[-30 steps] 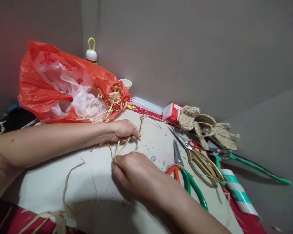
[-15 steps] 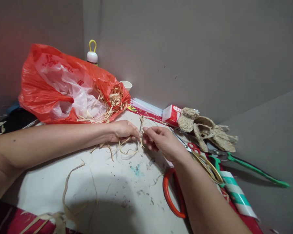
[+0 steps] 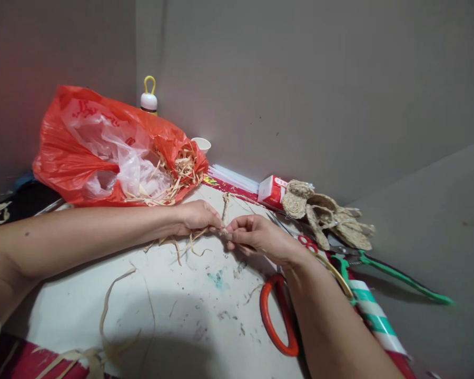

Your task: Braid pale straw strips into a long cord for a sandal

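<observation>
A short braided cord of straw-coloured plant fibre (image 3: 225, 204) runs up from between my fingertips, its knotted top against the far side of the white tabletop (image 3: 189, 300). My left hand (image 3: 200, 217) pinches the cord's lower end, and loose fibre strips (image 3: 177, 247) trail beneath it. From the other side my right hand (image 3: 256, 236) closes thumb and fingers on the same end. The two hands' fingertips touch or nearly touch, so the exact join of the strands is hidden.
A red plastic bag (image 3: 75, 158) of fibre strips lies back left, near a bottle (image 3: 149, 101) and white cup (image 3: 201, 145). To the right are a red-and-white box (image 3: 272, 191), woven fibre pieces (image 3: 327, 213), red-handled scissors (image 3: 265, 321), green-handled pliers (image 3: 406, 279) and a striped roll (image 3: 379, 318).
My right hand has moved in against my left fingertips, its fingers now closed at the cord's lower end. The loose loop of strip below has shifted. The whole view has tilted slightly.
</observation>
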`<action>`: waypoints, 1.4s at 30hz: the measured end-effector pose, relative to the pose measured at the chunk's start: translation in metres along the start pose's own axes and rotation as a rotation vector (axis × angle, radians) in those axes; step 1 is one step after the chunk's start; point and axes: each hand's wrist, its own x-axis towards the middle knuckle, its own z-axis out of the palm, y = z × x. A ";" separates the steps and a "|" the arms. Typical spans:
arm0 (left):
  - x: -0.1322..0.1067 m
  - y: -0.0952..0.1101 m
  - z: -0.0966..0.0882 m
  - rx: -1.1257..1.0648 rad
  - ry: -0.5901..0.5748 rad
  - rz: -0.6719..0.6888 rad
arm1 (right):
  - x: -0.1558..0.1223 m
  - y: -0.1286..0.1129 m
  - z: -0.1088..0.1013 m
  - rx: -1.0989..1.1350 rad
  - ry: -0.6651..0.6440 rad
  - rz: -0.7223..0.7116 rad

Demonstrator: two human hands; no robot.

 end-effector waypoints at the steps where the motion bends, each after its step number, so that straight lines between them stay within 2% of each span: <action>1: 0.000 0.000 0.000 0.009 0.012 0.000 | -0.001 0.000 -0.002 -0.037 -0.004 -0.001; 4: -0.002 0.001 0.002 0.027 0.039 -0.006 | -0.004 -0.001 -0.011 -0.134 0.046 -0.004; 9: -0.002 0.002 0.002 0.037 0.043 -0.017 | -0.003 0.000 -0.027 -0.123 0.373 -0.066; 11: -0.001 0.001 0.001 0.036 0.043 -0.012 | 0.000 0.000 -0.032 -0.092 0.453 -0.086; 17: -0.001 0.002 0.002 0.034 0.043 -0.020 | 0.021 -0.006 -0.046 -0.118 0.515 -0.102; 21: -0.002 0.003 0.003 0.036 0.036 -0.026 | 0.032 -0.015 -0.060 -0.269 0.580 -0.159; 25: -0.002 0.002 0.002 0.042 0.026 -0.025 | 0.032 -0.037 -0.065 -0.426 0.630 -0.251; 31: 0.001 -0.004 0.001 0.076 0.037 0.002 | 0.040 -0.067 -0.042 -0.474 0.556 -0.410; 35: 0.004 -0.007 0.000 0.105 0.050 0.010 | 0.069 -0.068 -0.022 -0.453 0.537 -0.492; 42: 0.000 -0.005 0.002 0.143 0.078 0.016 | 0.113 -0.073 0.011 -0.377 0.598 -0.579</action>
